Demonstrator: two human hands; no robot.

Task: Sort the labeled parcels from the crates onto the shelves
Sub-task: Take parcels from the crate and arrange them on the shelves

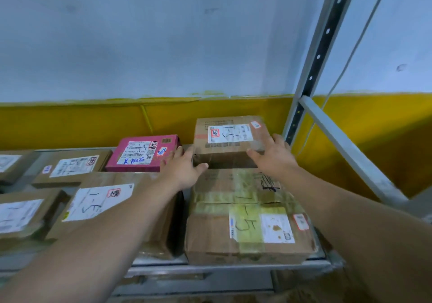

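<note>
Two bare forearms reach in over the shelf's front rim (210, 270); under them lie a large taped carton (247, 225) marked 1-5 on the right and a labelled carton (105, 205) on the left; farther in, the left hand (182, 170) lays straight fingers along the left side of the small brown parcel (230, 139), thumb at its front edge; the right hand (273, 158) rests spread, uncurled fingers on its right top corner; this parcel sits behind the taped carton at the back right, beside a pink box (142, 154), near the grey upright (320, 57).
</note>
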